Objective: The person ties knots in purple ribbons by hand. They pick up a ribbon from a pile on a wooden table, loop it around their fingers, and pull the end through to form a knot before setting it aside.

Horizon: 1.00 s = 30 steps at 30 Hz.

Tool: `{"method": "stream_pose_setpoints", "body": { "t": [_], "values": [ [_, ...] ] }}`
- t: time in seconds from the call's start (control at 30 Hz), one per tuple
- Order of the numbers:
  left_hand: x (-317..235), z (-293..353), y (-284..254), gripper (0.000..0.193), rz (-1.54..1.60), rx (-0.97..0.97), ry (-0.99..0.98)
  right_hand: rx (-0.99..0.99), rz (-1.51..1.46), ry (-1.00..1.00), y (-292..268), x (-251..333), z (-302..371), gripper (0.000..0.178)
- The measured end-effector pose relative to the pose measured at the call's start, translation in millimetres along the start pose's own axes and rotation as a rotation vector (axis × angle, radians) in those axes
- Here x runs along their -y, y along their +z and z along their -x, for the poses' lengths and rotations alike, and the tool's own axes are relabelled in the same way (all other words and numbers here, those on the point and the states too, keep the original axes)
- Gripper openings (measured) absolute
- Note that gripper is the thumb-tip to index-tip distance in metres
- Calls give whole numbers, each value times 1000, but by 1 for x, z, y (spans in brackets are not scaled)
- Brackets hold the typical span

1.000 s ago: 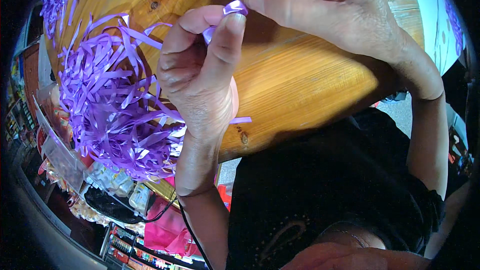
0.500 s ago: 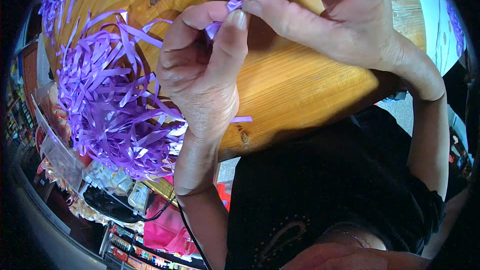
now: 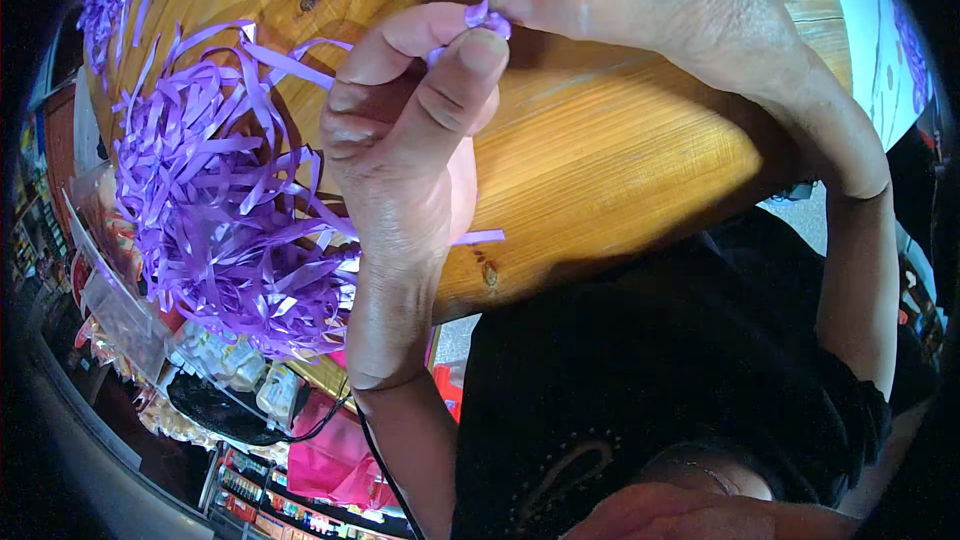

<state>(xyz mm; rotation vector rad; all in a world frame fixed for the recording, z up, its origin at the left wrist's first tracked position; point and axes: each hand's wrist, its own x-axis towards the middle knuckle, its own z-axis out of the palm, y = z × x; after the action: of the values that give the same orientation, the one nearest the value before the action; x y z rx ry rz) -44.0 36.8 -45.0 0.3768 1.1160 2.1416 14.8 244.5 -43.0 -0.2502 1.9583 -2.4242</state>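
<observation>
A short folded piece of purple satin ribbon (image 3: 487,20) is pinched between the thumb and forefinger of my left hand (image 3: 415,120). The thumb and fingers of my right hand (image 3: 640,10) close on the ribbon's upper end, touching it beside the left fingertips. Part of the ribbon is hidden inside the left fingers. To the left of my left hand lies a large tangled heap of purple ribbon strips (image 3: 220,190), with one strand reaching up to that hand. A loose ribbon end (image 3: 480,237) pokes out on the table beside my left wrist.
Beneath my hands is a round wooden table (image 3: 600,160). Another purple ribbon pile (image 3: 118,0) lies at its far left. A white sheet (image 3: 875,50) with purple ribbon on it is at the right. Plastic bags and a pink cloth (image 3: 340,455) are below left, off the table.
Both hands have shifted slightly to the right. The ribbon between the fingertips now looks more bunched and shows more above the left thumb.
</observation>
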Motion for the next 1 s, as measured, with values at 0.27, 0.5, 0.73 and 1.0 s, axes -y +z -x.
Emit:
{"method": "stream_pose_setpoints", "body": {
  "t": [0.27, 0.5, 0.73, 1.0],
  "values": [
    [-1, 2, -2, 20, 97, -74, -7, 87, 264, -368, 0, 0, -6, 13],
    [0, 3, -4, 20, 64, -70, -17, 35, 679, -638, -3, 8, -9, 14],
    [-1, 3, -1, 21, 26, -51, -14, -52, 782, -791, 2, 13, -15, 10],
    [-3, 5, 0, 22, -4, -40, -29, -2, 1037, -1028, -6, 17, -14, 13]
  ]
}}
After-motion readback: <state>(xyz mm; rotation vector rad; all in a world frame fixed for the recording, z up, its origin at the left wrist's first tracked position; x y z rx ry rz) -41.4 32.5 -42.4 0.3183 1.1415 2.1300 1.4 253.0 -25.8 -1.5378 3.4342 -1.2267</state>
